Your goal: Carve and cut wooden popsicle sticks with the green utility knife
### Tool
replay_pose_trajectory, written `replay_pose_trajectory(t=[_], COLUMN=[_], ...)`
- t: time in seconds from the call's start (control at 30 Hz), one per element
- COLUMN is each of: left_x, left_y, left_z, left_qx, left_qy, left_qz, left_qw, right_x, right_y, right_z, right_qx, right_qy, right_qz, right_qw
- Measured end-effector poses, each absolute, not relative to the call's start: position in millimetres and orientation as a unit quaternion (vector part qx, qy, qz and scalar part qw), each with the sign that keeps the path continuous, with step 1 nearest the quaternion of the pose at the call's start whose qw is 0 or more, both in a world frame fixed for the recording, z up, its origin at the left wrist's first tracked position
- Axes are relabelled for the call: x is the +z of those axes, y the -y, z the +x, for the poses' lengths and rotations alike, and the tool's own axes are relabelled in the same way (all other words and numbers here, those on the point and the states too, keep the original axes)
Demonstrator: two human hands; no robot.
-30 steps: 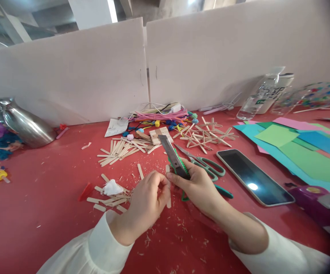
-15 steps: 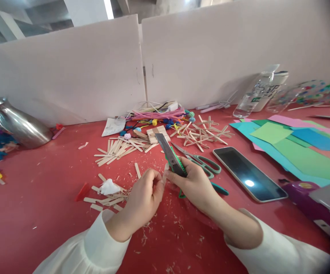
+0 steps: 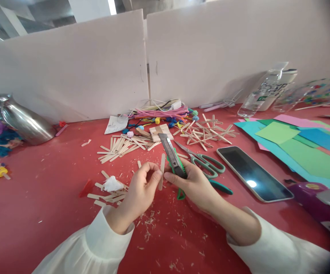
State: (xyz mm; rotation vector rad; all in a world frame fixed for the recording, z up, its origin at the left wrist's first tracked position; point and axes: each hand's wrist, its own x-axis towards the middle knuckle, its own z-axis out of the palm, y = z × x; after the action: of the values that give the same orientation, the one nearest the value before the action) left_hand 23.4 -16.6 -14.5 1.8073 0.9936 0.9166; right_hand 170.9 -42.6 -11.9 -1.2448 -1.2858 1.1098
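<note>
Between the thumb and fingers of my left hand a wooden craft stick is pinched, standing nearly upright. My right hand is wrapped round a green utility knife, its blade extended and pointing away from me, up and to the left. The right thumb is close to the stick; whether it touches I cannot tell. Wood shavings are scattered on the red table below both hands. Left of my left hand, several cut sticks lie under a crumpled white tissue.
Grey-green scissors and a phone lie to the right, near coloured paper and a purple tool. Piles of sticks spread ahead. A steel jug and bottles stand before a white partition.
The hands have drawn slightly apart. The craft stick, earlier partly hidden between the fingers, now shows upright in my left hand. The view has shifted slightly left.
</note>
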Motion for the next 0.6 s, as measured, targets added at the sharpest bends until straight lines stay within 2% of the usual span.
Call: replay_pose_trajectory(t=[0.27,0.43,0.6], left_x=[-18.6,-15.5,-11.6], left_y=[19.1,19.8,16.9], left_z=[26.0,24.4,20.0], left_qx=[0.395,0.352,0.370], left_qy=[-0.399,-0.393,-0.418], left_qz=[0.671,0.687,0.682], left_qw=[0.484,0.500,0.473], right_x=[-15.7,-13.1,-16.1], right_y=[46.0,43.8,40.7], right_z=[164.5,168.0,172.7], right_qx=[0.541,0.529,0.511], right_qy=[0.496,0.509,0.494], right_qz=[-0.463,-0.487,-0.494], right_qw=[0.496,0.473,0.501])
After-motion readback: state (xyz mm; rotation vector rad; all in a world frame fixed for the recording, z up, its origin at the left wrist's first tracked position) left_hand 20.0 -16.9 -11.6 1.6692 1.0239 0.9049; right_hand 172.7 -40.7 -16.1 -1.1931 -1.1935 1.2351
